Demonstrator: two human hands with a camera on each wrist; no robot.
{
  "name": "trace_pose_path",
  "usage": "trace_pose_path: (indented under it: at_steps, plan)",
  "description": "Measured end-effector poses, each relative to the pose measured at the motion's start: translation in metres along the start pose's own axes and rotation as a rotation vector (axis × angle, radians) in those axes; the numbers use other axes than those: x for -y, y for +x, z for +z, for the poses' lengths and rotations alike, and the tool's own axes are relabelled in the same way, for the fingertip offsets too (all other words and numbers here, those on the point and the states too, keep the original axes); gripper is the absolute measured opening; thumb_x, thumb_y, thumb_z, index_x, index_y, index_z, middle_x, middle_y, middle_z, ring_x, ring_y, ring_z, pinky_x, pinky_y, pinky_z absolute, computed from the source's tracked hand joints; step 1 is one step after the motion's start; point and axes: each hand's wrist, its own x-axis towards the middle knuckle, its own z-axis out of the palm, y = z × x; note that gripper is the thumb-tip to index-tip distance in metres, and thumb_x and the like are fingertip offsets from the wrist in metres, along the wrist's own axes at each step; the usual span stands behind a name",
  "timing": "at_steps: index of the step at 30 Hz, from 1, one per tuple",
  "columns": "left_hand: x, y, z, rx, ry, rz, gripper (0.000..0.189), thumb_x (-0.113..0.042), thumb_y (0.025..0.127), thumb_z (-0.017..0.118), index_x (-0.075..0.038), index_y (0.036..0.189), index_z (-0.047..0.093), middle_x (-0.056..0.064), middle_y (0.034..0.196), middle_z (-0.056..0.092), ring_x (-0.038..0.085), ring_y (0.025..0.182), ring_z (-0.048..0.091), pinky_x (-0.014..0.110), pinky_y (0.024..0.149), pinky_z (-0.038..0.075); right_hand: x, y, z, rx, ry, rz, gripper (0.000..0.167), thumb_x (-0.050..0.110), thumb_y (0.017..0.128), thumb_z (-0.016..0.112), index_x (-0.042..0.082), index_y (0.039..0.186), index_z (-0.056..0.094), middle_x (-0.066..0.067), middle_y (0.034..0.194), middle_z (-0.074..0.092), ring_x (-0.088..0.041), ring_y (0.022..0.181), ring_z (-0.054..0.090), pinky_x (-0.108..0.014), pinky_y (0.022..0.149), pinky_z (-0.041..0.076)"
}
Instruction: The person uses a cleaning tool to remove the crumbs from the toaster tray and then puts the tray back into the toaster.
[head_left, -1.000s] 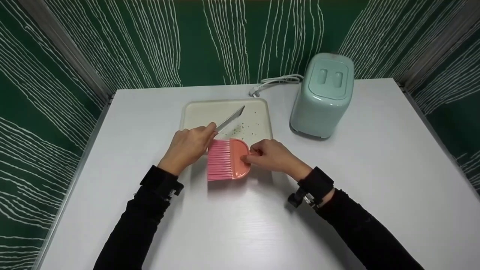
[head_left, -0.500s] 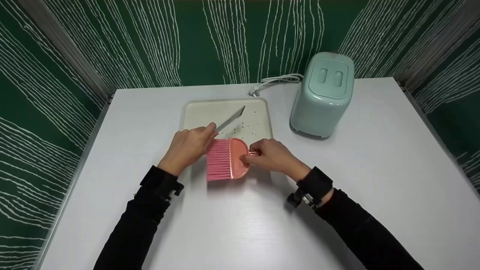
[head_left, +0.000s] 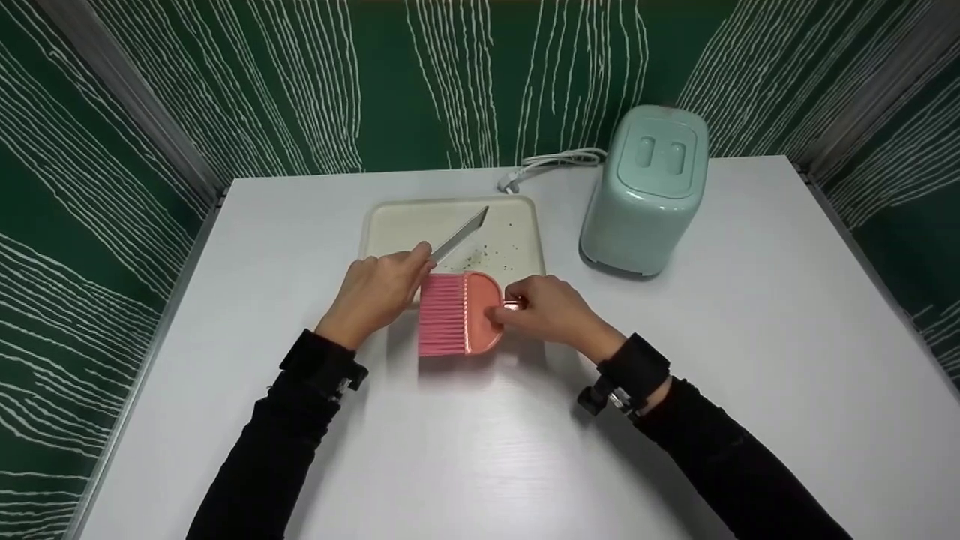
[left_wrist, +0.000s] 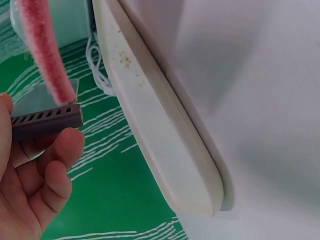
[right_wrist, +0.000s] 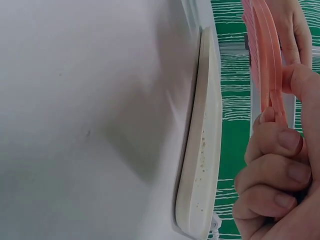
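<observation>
My right hand (head_left: 551, 307) grips the short handle of a small hand brush (head_left: 482, 315). The brush has an orange body and pink bristles that point left. In the left wrist view, the bristle ends (left_wrist: 62, 92) meet the slotted dark edge of a flat grey tool (left_wrist: 47, 122), or nearly so. My left hand (head_left: 379, 292) pinches that tool between thumb and fingers; its thin blade slants up to the right, and its exact kind is unclear. Below both hands lies a cream tray (head_left: 405, 221) with dark crumbs (head_left: 472, 260) scattered on its right half.
A mint-green toaster (head_left: 645, 195) stands behind and to the right of the tray. Its white cord and plug (head_left: 514, 180) lie at the table's back edge. Green panels with white lines (head_left: 450, 82) enclose the white table (head_left: 480, 465).
The brush shifts slightly left, then back right and a little up, with my right hand. The grey tool's tip rises slightly; my left hand stays nearly still.
</observation>
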Motion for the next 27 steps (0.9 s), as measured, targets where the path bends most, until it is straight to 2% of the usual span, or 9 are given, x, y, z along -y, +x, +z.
trace_pose_path:
  at_steps: [6, 11, 15, 27]
  plan:
    - [0.0004, -0.0007, -0.0016, 0.027, -0.009, -0.025, 0.020, -0.029, 0.117, 0.047, -0.009, 0.118, 0.052, 0.009, 0.068, 0.058, 0.030, 0.052, 0.055, 0.048, 0.045, 0.049, 0.0064, -0.0001, 0.0014, 0.003, -0.003, -0.045, 0.040, 0.050, 0.093, 0.071, 0.021, 0.069, 0.057, 0.013, 0.059, 0.040, -0.007, 0.061, 0.039, -0.029, 0.057, 0.028]
    - [-0.0017, -0.0007, -0.0026, 0.032, -0.025, -0.025, 0.019, -0.028, 0.117, 0.048, -0.010, 0.118, 0.052, 0.008, 0.067, 0.055, 0.027, 0.053, 0.051, 0.045, 0.046, 0.047, 0.0067, 0.0014, 0.0031, 0.007, -0.011, -0.007, 0.040, 0.051, 0.093, 0.072, 0.020, 0.070, 0.061, 0.012, 0.060, 0.043, -0.009, 0.061, 0.042, -0.029, 0.057, 0.031]
    - [-0.0039, 0.0000, -0.0025, 0.026, -0.039, -0.013, 0.018, -0.028, 0.116, 0.049, -0.011, 0.117, 0.051, 0.007, 0.066, 0.054, 0.026, 0.052, 0.049, 0.042, 0.045, 0.044, 0.0055, 0.0019, 0.0029, 0.012, -0.009, 0.026, 0.042, 0.053, 0.092, 0.072, 0.021, 0.068, 0.058, 0.011, 0.061, 0.043, -0.009, 0.061, 0.043, -0.029, 0.057, 0.031]
    - [-0.0013, -0.0019, -0.0006, -0.004, 0.011, 0.017, 0.018, -0.028, 0.116, 0.050, -0.010, 0.113, 0.050, 0.009, 0.067, 0.060, 0.027, 0.050, 0.051, 0.044, 0.043, 0.044, 0.0014, 0.0001, 0.0010, 0.004, 0.013, 0.075, 0.039, 0.049, 0.091, 0.072, 0.023, 0.066, 0.056, 0.012, 0.059, 0.040, -0.008, 0.059, 0.040, -0.028, 0.057, 0.030]
